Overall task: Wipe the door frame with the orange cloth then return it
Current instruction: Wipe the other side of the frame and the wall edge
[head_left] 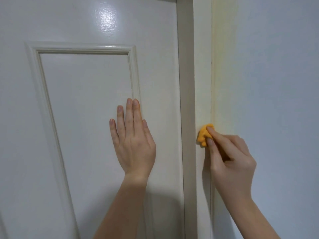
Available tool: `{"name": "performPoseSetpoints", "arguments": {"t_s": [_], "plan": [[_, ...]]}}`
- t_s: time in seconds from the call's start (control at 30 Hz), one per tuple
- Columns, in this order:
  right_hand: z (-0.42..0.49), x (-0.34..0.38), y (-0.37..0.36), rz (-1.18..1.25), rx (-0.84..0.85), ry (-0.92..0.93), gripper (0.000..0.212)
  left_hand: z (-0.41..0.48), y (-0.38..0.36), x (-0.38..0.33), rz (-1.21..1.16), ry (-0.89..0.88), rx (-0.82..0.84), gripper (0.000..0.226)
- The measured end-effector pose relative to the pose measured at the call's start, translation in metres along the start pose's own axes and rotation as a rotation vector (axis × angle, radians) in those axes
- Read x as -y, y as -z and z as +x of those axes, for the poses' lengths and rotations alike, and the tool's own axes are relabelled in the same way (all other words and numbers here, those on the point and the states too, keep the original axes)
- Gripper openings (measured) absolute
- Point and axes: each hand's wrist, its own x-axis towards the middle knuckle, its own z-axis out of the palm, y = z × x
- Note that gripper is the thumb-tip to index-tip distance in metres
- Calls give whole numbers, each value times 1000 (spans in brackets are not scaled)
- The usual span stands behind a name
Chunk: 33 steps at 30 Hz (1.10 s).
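A cream door frame (202,75) runs top to bottom right of centre. My right hand (231,159) pinches a small bunched orange cloth (203,134) between thumb and fingers and holds it against the frame's outer strip, at about mid height. My left hand (133,137) lies flat on the white door (82,104), fingers straight and pointing up, over the lower right corner of the raised panel.
A pale grey-blue wall (276,83) fills the right side, beyond the frame. The door's moulded rectangular panel (82,50) takes up the left and centre. A darker recessed jamb (185,83) separates door and frame.
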Motion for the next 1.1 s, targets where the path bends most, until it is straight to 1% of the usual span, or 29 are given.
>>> {"name": "performPoseSetpoints", "arguments": {"t_s": [0.07,0.17,0.27,0.4,0.43,0.53,0.57,0.63,0.7,0.8,0.93,0.97,1.1], "plan": [[-7,4,-7,12,8,33,27,-2,-1,0,3,0,-11,55],[7,8,-14,16,18,103,26,-7,-1,1,16,-1,-13,54],[14,-2,-6,42,1,36,29,-9,-2,1,30,-1,-18,54],[-18,-4,0,34,6,-11,29,-9,-3,1,36,-7,-27,53],[-25,-1,-2,40,17,-4,29,-10,-3,1,36,-5,-25,53],[-20,6,-13,41,67,102,29,-11,-2,2,37,-6,-22,53],[-13,5,-13,55,60,100,29,-12,-2,1,38,-5,-22,53],[-5,-5,-7,93,22,27,30,-12,-2,1,38,-3,-20,53],[-13,-13,1,78,3,-29,30,-12,-2,1,38,-6,-14,54],[-43,-10,3,67,16,-39,30,-13,-3,1,37,-5,-18,54],[-46,1,-14,38,60,126,28,-14,-2,1,30,-7,-17,54],[-40,0,-16,38,46,124,27,-14,-2,1,28,-8,-18,54],[-38,-10,-4,53,-41,-10,28,-14,-3,1,28,-9,-28,53]]}}
